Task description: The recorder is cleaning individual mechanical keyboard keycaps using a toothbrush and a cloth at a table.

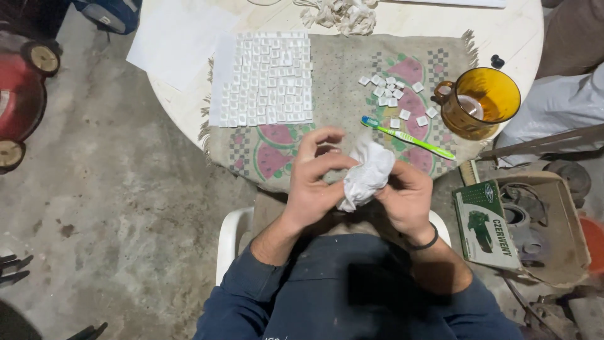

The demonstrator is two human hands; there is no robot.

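Observation:
My left hand and my right hand meet in front of my chest, both closed around a crumpled white cloth. What the cloth wraps, if anything, is hidden. Beyond them, on a watermelon-patterned mat, lies a white sheet carrying rows of small white square tiles. A loose cluster of the same tiles lies to the right. A green and blue toothbrush rests on the mat just past my hands.
An amber glass mug stands at the mat's right end on the round white table. Crumpled white scraps lie at the far edge. A cardboard box of parts sits on the right, a red wheeled machine on the left floor.

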